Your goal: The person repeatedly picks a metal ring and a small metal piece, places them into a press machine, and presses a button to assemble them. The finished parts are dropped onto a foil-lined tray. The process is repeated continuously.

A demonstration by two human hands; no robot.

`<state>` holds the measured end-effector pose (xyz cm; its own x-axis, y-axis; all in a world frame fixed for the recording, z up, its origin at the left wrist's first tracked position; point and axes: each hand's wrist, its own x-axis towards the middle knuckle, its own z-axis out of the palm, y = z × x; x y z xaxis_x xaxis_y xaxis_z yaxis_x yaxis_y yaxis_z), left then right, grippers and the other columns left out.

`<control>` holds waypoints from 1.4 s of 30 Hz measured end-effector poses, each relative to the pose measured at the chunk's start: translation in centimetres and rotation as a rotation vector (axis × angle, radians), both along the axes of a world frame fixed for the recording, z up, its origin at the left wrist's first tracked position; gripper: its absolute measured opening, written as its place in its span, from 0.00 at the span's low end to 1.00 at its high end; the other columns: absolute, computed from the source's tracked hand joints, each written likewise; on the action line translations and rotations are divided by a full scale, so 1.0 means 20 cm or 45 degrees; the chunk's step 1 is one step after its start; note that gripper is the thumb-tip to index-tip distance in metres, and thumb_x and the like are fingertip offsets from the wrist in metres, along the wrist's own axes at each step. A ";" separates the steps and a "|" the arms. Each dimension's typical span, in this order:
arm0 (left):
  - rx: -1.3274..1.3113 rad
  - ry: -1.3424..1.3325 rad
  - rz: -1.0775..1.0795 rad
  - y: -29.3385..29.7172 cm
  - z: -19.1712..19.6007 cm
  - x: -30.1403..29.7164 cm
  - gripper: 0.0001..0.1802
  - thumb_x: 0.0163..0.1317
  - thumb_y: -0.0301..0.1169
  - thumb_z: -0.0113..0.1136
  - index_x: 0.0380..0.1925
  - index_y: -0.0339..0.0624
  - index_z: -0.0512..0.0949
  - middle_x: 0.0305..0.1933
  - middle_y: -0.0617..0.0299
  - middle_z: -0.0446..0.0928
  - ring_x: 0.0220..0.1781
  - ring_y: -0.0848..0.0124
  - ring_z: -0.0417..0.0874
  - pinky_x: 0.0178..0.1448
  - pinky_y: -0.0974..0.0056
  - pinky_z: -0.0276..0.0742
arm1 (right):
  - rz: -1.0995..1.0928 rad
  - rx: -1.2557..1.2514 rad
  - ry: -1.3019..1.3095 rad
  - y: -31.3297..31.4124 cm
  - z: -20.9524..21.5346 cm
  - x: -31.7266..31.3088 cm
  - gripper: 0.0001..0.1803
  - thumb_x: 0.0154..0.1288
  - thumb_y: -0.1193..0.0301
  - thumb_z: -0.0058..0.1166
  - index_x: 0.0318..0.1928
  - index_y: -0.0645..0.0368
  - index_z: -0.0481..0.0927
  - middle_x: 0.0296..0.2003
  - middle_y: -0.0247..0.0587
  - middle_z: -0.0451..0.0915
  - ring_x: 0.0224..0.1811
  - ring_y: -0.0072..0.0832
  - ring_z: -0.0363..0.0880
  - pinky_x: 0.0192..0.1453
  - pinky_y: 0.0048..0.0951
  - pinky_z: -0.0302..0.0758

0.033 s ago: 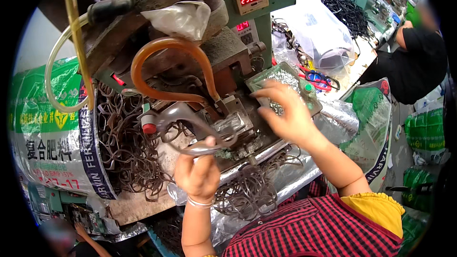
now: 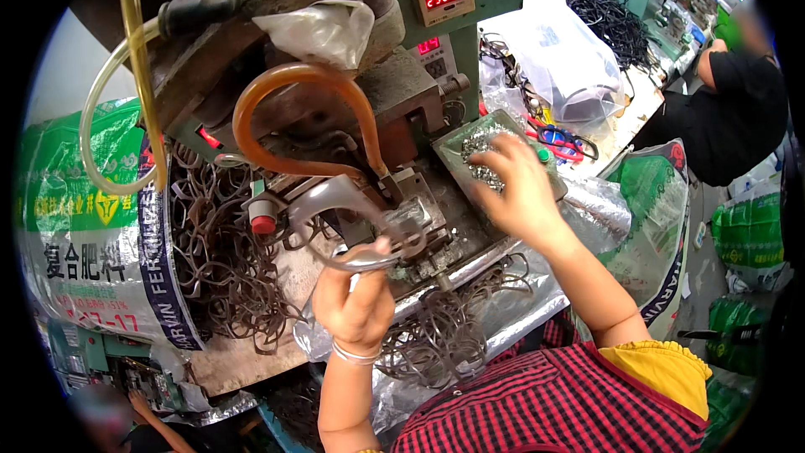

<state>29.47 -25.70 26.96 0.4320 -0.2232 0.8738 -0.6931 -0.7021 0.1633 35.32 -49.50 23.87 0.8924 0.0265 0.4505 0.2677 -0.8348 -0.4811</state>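
Observation:
My left hand point(image 2: 356, 306) pinches a dark, translucent eyeglass frame point(image 2: 369, 266) between thumb and fingers. The frame is tilted and blurred by motion, in front of the machine's metal jig point(image 2: 417, 205). My right hand point(image 2: 524, 197) hovers over a shallow metal tray point(image 2: 450, 148), its fingers bent but apart. Many small silvery parts point(image 2: 478, 146) lie in that tray, and the hand covers some of them. I see nothing held in the right hand. An orange hose point(image 2: 243, 130) loops above the jig.
Piles of brown eyeglass frames point(image 2: 222, 264) lie at the left and more frames point(image 2: 436, 340) near my apron. A red button point(image 2: 262, 225) stands left of the jig. A green-and-white sack point(image 2: 92, 235) is at far left. Another person point(image 2: 713, 117) sits at far right.
The right hand has shifted slightly, its fingers further over the parts in the tray. The left hand has moved a little to the right with the eyeglass frame.

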 end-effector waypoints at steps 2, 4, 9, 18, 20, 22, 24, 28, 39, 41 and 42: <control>0.057 0.030 -0.087 -0.06 0.00 0.05 0.16 0.53 0.13 0.63 0.42 0.38 0.83 0.37 0.51 0.83 0.30 0.58 0.82 0.36 0.63 0.79 | -0.263 -0.236 -0.103 -0.11 -0.21 0.08 0.13 0.54 0.70 0.66 0.41 0.56 0.84 0.57 0.51 0.76 0.66 0.49 0.69 0.60 0.47 0.74; 0.090 -0.076 -0.116 -0.04 -0.04 0.08 0.20 0.48 0.13 0.64 0.43 0.39 0.84 0.37 0.55 0.82 0.29 0.62 0.80 0.30 0.64 0.75 | -0.212 -0.178 -0.202 -0.14 -0.31 0.10 0.11 0.53 0.70 0.66 0.38 0.57 0.84 0.55 0.51 0.77 0.65 0.47 0.71 0.59 0.47 0.75; 0.134 -0.089 -0.175 -0.02 -0.07 0.09 0.18 0.50 0.12 0.60 0.42 0.39 0.82 0.38 0.50 0.83 0.31 0.60 0.83 0.33 0.65 0.77 | -0.149 0.074 -0.302 -0.17 -0.30 0.16 0.06 0.51 0.71 0.68 0.29 0.58 0.84 0.43 0.44 0.82 0.56 0.45 0.77 0.57 0.43 0.75; 0.124 -0.071 -0.194 -0.03 -0.04 0.08 0.20 0.49 0.11 0.61 0.43 0.38 0.82 0.37 0.51 0.83 0.29 0.62 0.81 0.30 0.65 0.75 | -0.168 0.591 -0.028 -0.24 -0.23 0.17 0.07 0.58 0.72 0.65 0.34 0.62 0.86 0.30 0.38 0.83 0.35 0.29 0.81 0.41 0.30 0.75; 0.077 -0.113 -0.216 -0.03 -0.05 0.09 0.20 0.50 0.12 0.61 0.44 0.39 0.83 0.37 0.52 0.83 0.29 0.63 0.81 0.30 0.64 0.75 | -0.095 0.922 0.082 -0.23 -0.15 0.13 0.06 0.61 0.73 0.63 0.36 0.64 0.85 0.29 0.34 0.83 0.33 0.21 0.79 0.39 0.25 0.74; 0.052 -0.087 -0.182 -0.01 -0.06 0.07 0.20 0.49 0.11 0.61 0.42 0.39 0.84 0.37 0.53 0.83 0.30 0.63 0.81 0.31 0.65 0.76 | -0.045 1.221 -0.010 -0.16 0.02 0.01 0.05 0.66 0.76 0.60 0.40 0.66 0.84 0.30 0.30 0.82 0.31 0.15 0.76 0.37 0.18 0.71; 0.062 0.059 -0.090 0.01 0.00 -0.01 0.19 0.46 0.13 0.63 0.40 0.39 0.85 0.37 0.54 0.84 0.31 0.62 0.82 0.34 0.65 0.77 | 0.166 1.306 -0.311 -0.11 0.21 -0.12 0.05 0.69 0.78 0.57 0.43 0.65 0.80 0.32 0.34 0.82 0.32 0.18 0.79 0.39 0.21 0.75; -0.226 0.260 -0.249 0.15 0.40 -0.20 0.19 0.56 0.33 0.61 0.47 0.35 0.80 0.48 0.48 0.81 0.39 0.61 0.81 0.43 0.64 0.77 | 0.640 1.498 -0.752 -0.19 0.51 -0.30 0.05 0.72 0.76 0.52 0.43 0.64 0.77 0.36 0.41 0.82 0.35 0.28 0.82 0.42 0.30 0.80; -0.101 0.077 -0.483 0.27 0.92 -0.28 0.26 0.75 0.42 0.39 0.58 0.30 0.70 0.58 0.43 0.73 0.56 0.58 0.78 0.60 0.58 0.76 | 1.041 1.428 -0.815 -0.07 0.73 -0.42 0.06 0.73 0.73 0.50 0.44 0.63 0.76 0.36 0.41 0.82 0.39 0.30 0.82 0.48 0.35 0.75; -0.078 0.055 -0.467 0.29 0.90 -0.27 0.25 0.75 0.42 0.40 0.57 0.31 0.70 0.57 0.44 0.74 0.56 0.58 0.78 0.60 0.58 0.76 | 1.050 1.411 -0.827 -0.07 0.73 -0.41 0.06 0.73 0.72 0.50 0.44 0.62 0.76 0.37 0.41 0.82 0.39 0.30 0.82 0.49 0.36 0.74; -0.060 0.040 -0.454 0.31 0.92 -0.27 0.24 0.74 0.41 0.40 0.56 0.31 0.70 0.56 0.44 0.74 0.55 0.58 0.78 0.60 0.59 0.76 | 1.069 1.410 -0.834 -0.06 0.74 -0.41 0.07 0.73 0.72 0.50 0.44 0.62 0.76 0.37 0.41 0.82 0.40 0.30 0.82 0.50 0.37 0.73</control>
<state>24.15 -19.55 45.32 0.3610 -0.3246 0.8743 -0.8873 -0.4080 0.2148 27.15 -50.67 38.57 0.4352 -0.1980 0.8783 0.8693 0.3462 -0.3527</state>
